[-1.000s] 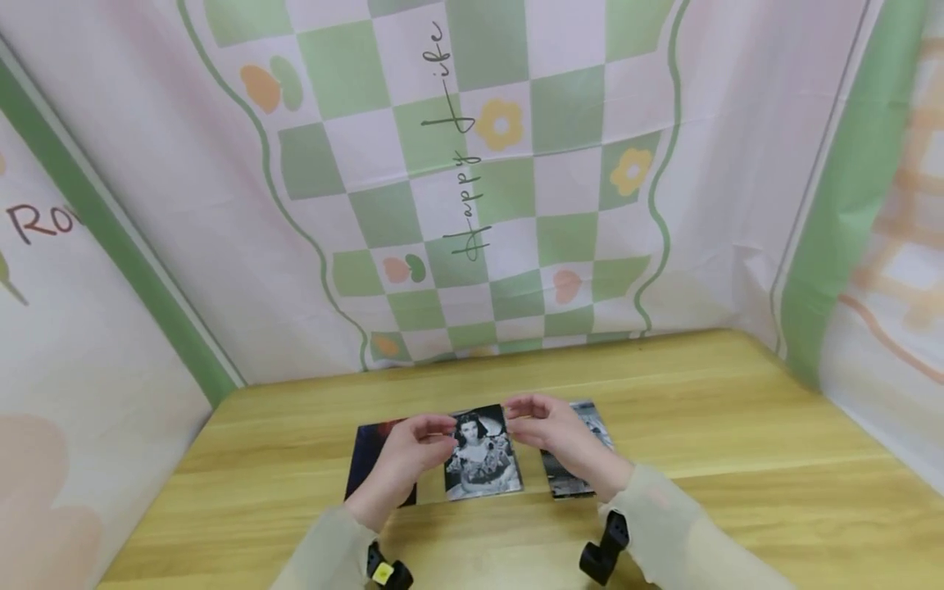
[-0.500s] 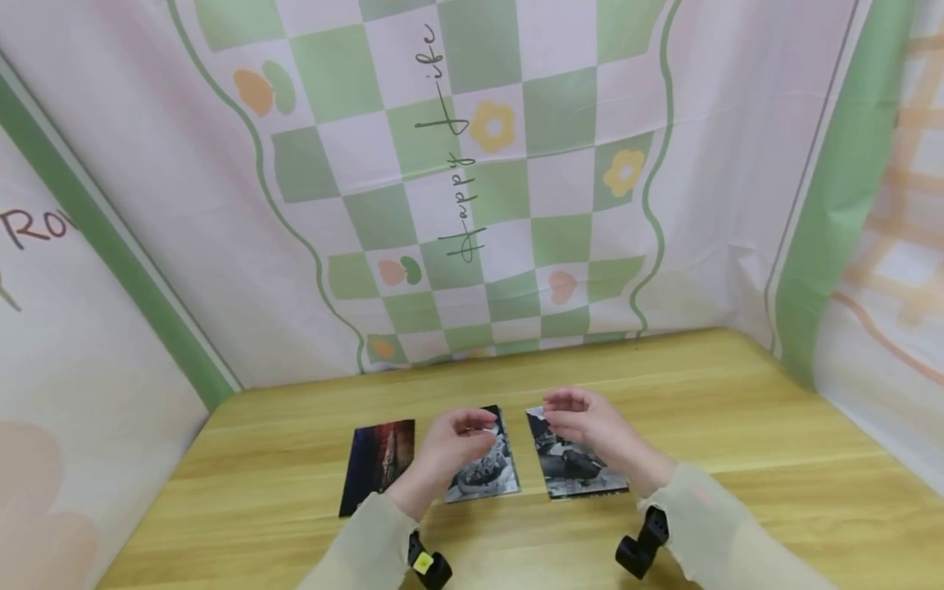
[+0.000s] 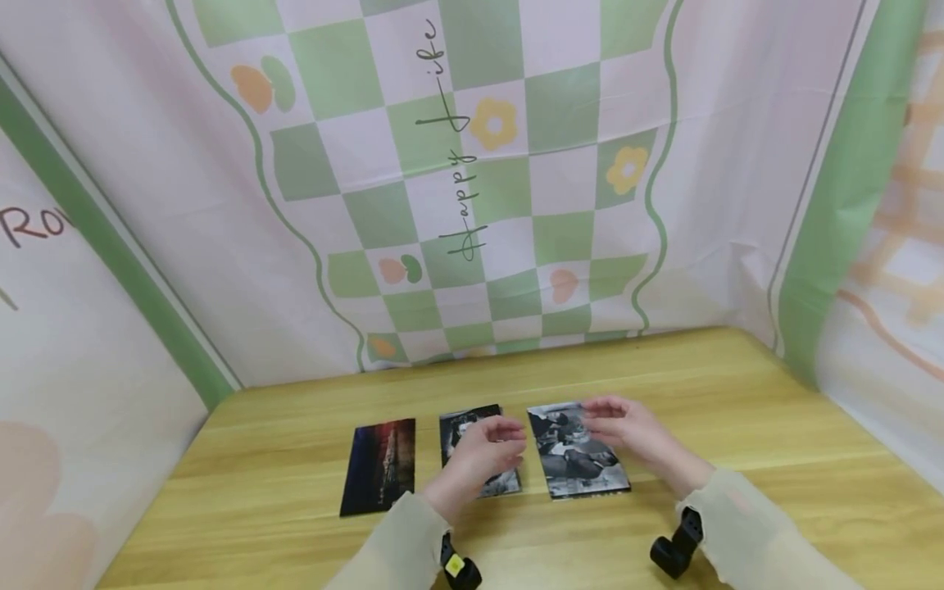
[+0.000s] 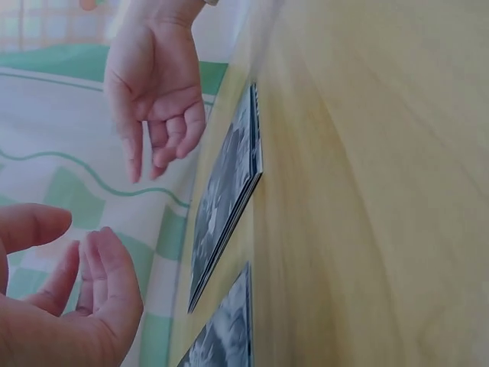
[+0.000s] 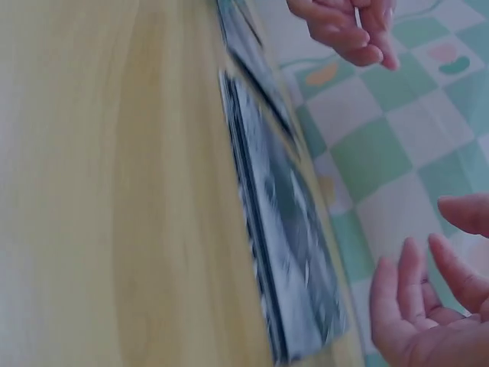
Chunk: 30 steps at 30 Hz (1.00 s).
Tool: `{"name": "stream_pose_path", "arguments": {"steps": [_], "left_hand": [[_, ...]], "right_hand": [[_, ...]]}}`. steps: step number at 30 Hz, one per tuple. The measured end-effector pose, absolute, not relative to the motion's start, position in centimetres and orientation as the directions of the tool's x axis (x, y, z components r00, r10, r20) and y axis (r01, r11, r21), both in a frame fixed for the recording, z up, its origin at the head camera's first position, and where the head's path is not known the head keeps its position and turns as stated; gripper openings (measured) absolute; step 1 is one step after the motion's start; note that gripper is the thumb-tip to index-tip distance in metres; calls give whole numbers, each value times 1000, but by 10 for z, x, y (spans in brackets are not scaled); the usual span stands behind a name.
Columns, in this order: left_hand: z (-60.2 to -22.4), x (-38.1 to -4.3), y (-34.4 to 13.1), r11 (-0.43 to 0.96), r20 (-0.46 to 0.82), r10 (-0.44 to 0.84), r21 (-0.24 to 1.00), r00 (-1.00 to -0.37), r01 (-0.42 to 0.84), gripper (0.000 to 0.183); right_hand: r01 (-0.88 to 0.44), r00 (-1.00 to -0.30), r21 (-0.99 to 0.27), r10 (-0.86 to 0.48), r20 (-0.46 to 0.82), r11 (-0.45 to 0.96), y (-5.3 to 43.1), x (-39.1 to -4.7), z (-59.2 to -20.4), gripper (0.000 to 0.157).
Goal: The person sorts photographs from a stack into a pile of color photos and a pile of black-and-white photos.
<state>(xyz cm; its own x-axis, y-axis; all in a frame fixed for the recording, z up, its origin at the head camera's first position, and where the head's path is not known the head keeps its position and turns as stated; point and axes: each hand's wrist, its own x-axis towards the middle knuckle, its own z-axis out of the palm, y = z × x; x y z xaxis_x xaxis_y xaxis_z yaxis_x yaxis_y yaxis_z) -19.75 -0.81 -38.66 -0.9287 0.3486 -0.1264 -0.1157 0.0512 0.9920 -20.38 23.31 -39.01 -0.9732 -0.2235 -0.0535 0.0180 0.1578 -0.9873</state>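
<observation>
My left hand [image 3: 483, 455] hovers over the middle black-and-white photo card [image 3: 505, 485], covering much of it; its fingers are loosely bent and hold nothing. By the upper right edge of the right black-and-white photo card [image 3: 578, 459] is my right hand [image 3: 640, 434], also with nothing in its relaxed fingers. To the left lies a dark blue and red photo card [image 3: 379, 467] with a lit tower on it. Seen edge-on in the wrist views, the right photo card [image 4: 225, 191] shows several layers, like a thin stack [image 5: 286, 237]. Both hands are raised above the wood surface.
The three cards lie in a row across a wooden table [image 3: 258, 483]. Behind it hangs a green and white checkered cloth [image 3: 472, 205], and printed cloth [image 3: 892, 270] also closes off the sides. Black cameras [image 3: 678, 545] are strapped at both wrists.
Both hands have shifted right. The left has moved from the tower card to over the middle one, and the right has slid off most of the right card, uncovering it. The cards stay put.
</observation>
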Motion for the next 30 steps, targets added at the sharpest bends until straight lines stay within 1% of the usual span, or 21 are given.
{"name": "stream_pose_path", "arguments": {"steps": [3,9,19,30], "left_hand": [[-388,-196,-5,53,-140,372,990,-918,-129,33],[-396,-197,1,100,-140,387,989,-911,-109,36],[-401,-201,11,130,-186,368,980,-911,-147,37],[-405,-200,17,130,-205,318,976,-926,-172,38]], "right_hand": [[32,-969,-979,-233,-80,201,241,-205,-394,48],[66,-971,-962,-204,-123,266,250,-206,-401,50],[50,-980,-942,-168,-111,331,256,-207,-405,50],[42,-978,-936,-177,-110,349,254,-208,-405,50]]}}
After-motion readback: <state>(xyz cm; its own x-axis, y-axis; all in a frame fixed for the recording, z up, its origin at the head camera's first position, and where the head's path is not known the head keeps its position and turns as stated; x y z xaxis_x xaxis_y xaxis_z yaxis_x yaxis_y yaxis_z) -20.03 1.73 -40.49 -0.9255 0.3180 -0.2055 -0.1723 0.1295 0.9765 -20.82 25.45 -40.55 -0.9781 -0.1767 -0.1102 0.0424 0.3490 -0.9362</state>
